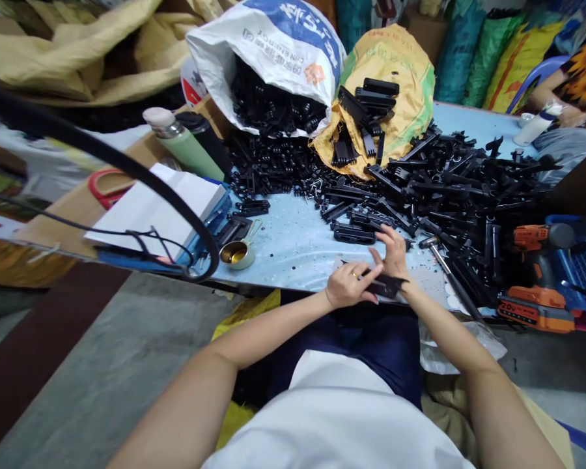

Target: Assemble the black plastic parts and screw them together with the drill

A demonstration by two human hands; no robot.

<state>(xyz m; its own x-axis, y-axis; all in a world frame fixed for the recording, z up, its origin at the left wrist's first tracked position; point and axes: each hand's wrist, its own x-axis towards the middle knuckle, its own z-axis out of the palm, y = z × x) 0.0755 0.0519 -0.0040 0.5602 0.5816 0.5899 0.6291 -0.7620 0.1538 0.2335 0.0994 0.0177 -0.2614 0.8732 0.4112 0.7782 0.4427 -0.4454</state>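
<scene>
Holding a long black plastic piece (388, 285) near the front edge of the pale blue surface (286, 244), the left hand (343, 284) has its thumb and forefinger stretched along the piece's left end; a ring shows on one finger. The right hand (394, 255) is just beyond the piece, fingers loosely bent and a little apart, its wrist beside the piece's right end — whether it pinches something small, I cannot tell. The two hands are close together but not clasped.

Just past the right hand, a few similar black parts (354, 233) lie side by side. To the right spreads a large heap of black parts (461, 185), with a hammer (452, 277) slanting at its near edge and an orange cordless drill (537, 280) standing by a blue basket (583, 257). Small silvery pins (315, 189) are scattered between that heap and a pile of smaller black pieces (273, 159). Behind, a white sack (268, 49) and a yellow sack (395, 65) gape open with more black parts. On the left are a measuring cup (244, 257), a stack of paper (159, 202) and a green bottle (188, 146) — the bottle tilted.
</scene>
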